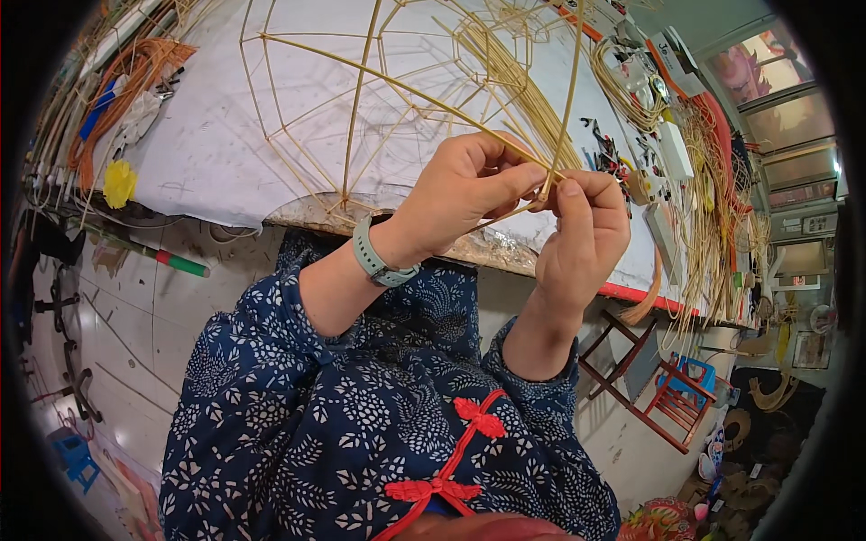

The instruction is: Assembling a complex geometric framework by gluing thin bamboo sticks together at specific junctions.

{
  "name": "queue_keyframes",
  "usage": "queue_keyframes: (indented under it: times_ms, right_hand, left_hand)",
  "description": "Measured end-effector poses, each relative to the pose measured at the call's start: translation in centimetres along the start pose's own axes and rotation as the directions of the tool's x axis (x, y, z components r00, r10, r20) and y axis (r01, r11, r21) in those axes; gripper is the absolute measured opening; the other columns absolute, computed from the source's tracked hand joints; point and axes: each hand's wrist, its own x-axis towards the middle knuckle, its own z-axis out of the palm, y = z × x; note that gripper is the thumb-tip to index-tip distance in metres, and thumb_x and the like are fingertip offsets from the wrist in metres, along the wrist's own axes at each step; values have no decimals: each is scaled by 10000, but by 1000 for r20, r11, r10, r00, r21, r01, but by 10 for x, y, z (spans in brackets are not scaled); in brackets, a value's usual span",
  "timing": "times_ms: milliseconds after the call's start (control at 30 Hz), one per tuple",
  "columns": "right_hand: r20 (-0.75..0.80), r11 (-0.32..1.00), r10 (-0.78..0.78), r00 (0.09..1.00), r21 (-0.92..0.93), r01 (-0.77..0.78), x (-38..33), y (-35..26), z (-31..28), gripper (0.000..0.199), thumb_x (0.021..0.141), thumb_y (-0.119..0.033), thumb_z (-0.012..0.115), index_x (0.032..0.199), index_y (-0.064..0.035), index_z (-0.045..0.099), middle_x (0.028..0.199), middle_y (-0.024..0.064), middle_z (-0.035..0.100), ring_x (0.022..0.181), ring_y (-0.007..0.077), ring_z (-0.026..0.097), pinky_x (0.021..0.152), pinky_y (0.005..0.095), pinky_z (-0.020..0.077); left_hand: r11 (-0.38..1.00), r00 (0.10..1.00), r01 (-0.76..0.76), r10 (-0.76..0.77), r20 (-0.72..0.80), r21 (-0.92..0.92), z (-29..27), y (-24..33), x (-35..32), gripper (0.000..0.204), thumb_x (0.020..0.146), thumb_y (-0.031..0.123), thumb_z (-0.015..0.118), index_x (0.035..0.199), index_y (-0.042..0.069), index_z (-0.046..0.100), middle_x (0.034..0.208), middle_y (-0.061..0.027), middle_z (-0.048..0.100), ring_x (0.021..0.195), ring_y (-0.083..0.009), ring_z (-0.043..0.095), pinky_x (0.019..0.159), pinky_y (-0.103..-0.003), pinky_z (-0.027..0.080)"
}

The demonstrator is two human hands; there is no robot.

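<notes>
Both of my hands are raised over the near edge of the table, pinching one joint of a frame of thin bamboo strips (363,68). With thumb and fingers closed, my left hand (456,194) grips the strips from the left side. My right hand (588,225) pinches the same joint from the right, its thumb and forefinger almost touching the left fingertips. A small pale binding seems to wrap the joint, though the fingers partly hide it. Long strips run from there up and to the left. The frame's open, many-sided outline spreads over the white tabletop.
A bundle of loose bamboo strips (519,77) lies on the white table (194,149). Coiled strips (622,86), small tools and a white box (674,149) crowd the right side. Orange fibre (135,72) and a yellow piece (118,184) sit left. A wooden chair (667,397) stands below right.
</notes>
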Motion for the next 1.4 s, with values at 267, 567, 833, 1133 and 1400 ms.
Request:
queue_keyframes:
  times_ms: [267,567,833,1133,1400]
  right_hand:
    - [42,998,45,998,40,-47,7,5,-1,84,884,-31,517,871,49,540,755,80,590,639,110,548,614,225,460]
    - [69,999,-28,997,-29,30,21,4,6,152,896,-86,550,914,65,564,774,90,615,634,132,576,609,233,469]
    - [69,1000,-23,997,4,23,25,3,9,160,894,-89,554,922,68,570,771,94,616,627,133,573,604,239,475]
    - [55,999,-46,997,-9,47,24,5,5,153,900,-76,537,921,72,567,786,97,621,637,130,578,606,235,481]
    - [9,995,-75,997,-67,75,20,7,8,149,902,-81,537,902,66,564,791,94,621,643,123,581,609,228,486]
  left_hand:
    - [1000,998,9,-10,-64,-16,1,4,4,210,889,193,578,832,-9,583,663,-9,564,509,-26,416,444,-177,318]
    - [999,987,6,0,-161,36,7,23,10,251,900,228,571,780,9,552,622,1,522,495,-41,415,447,-190,328]
    - [998,991,-38,45,-124,54,5,23,13,254,901,234,569,779,13,549,623,4,515,503,-41,416,451,-188,334]
    - [998,994,-53,56,-96,36,9,21,12,249,902,231,569,803,3,557,640,6,524,518,-31,419,452,-174,341]
    - [999,994,-24,29,-109,45,6,20,13,256,889,242,590,817,-1,560,650,2,541,523,-30,434,442,-168,341]
